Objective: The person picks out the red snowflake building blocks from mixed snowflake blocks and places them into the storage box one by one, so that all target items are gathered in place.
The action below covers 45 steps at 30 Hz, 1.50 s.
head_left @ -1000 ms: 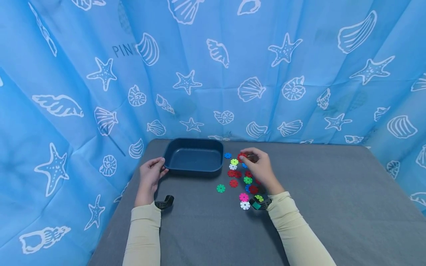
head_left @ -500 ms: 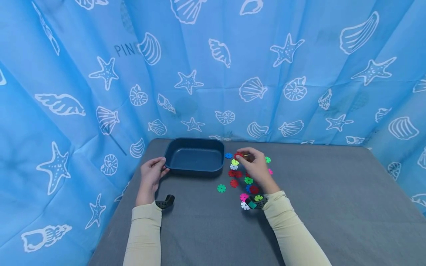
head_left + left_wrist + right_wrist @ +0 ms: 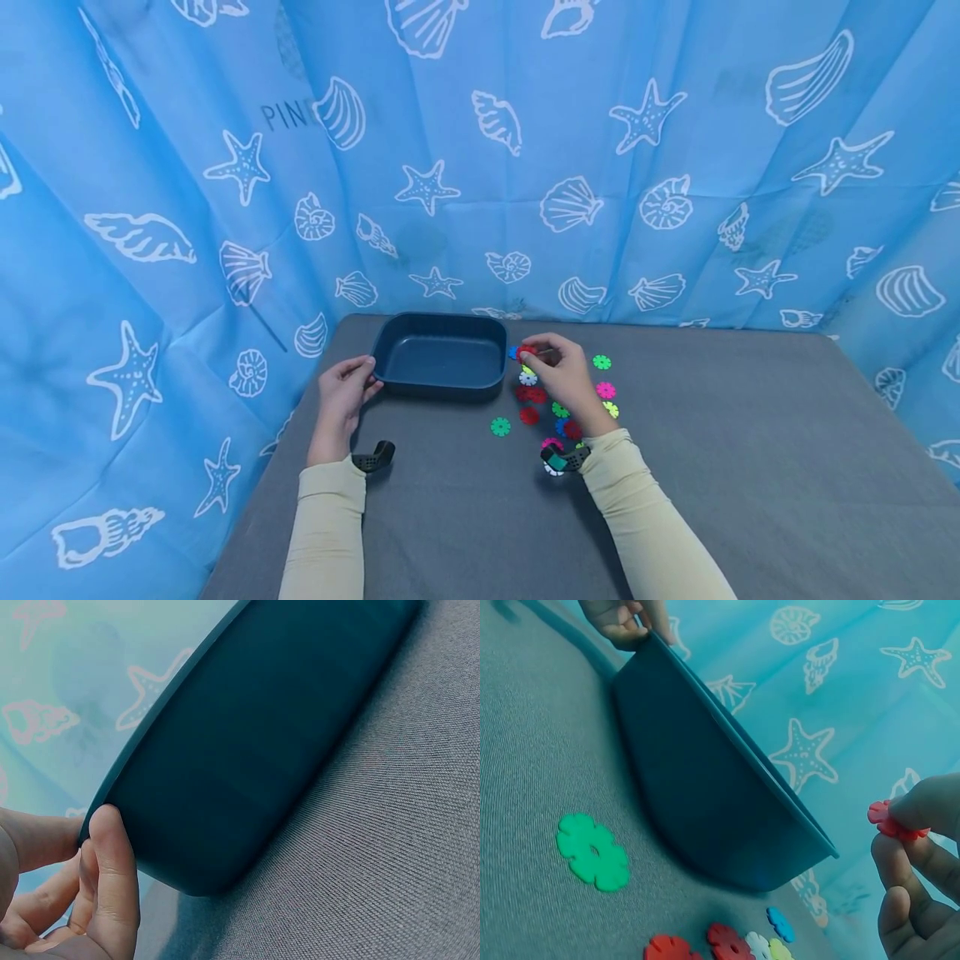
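A dark blue rectangular tub (image 3: 441,390) stands at the back of the table with a bare floor inside. My left hand (image 3: 347,398) pinches its near left corner at the rim; in the left wrist view the thumb (image 3: 114,862) lies against the outer wall. My right hand (image 3: 564,377) is raised to the right of the tub and pinches a red notched plastic disc (image 3: 894,820) between thumb and fingers. Below that hand several similar discs lie loose, among them a green disc (image 3: 500,427), a red disc (image 3: 529,416) and a white disc (image 3: 528,378).
Right of the right hand lie a light green disc (image 3: 602,362) and a pink disc (image 3: 606,390). Grey cloth covers the table (image 3: 750,433). A blue curtain (image 3: 480,167) with shell and starfish prints hangs behind it.
My right hand has moved left toward the tub with the red disc, uncovering discs to its right. The left hand stays at the tub's corner.
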Each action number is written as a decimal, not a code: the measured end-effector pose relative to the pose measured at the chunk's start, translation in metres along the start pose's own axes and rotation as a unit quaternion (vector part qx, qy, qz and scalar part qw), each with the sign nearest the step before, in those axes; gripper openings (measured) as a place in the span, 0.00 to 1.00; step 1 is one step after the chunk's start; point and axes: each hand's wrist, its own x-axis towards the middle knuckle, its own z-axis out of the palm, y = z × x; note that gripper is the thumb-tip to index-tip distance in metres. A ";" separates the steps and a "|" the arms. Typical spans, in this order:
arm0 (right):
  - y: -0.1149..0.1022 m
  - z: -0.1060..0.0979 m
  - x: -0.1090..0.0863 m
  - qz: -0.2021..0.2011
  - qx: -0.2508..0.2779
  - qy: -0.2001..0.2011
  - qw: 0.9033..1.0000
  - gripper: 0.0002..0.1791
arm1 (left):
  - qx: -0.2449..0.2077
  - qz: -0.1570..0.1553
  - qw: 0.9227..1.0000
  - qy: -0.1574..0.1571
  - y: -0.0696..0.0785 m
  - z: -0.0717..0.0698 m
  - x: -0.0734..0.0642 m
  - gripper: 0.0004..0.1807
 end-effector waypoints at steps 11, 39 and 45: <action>-0.005 0.015 0.002 -0.001 -0.002 -0.005 1.000 0.14 | -0.008 0.003 1.000 -0.004 -0.001 0.000 0.000 0.26; -0.001 0.035 0.007 0.004 0.013 -0.021 1.000 0.14 | -0.001 0.008 1.000 0.000 -0.002 0.001 0.000 0.25; -0.002 0.038 0.007 0.010 0.011 -0.025 1.000 0.14 | 0.000 0.012 1.000 -0.003 -0.003 0.000 0.002 0.25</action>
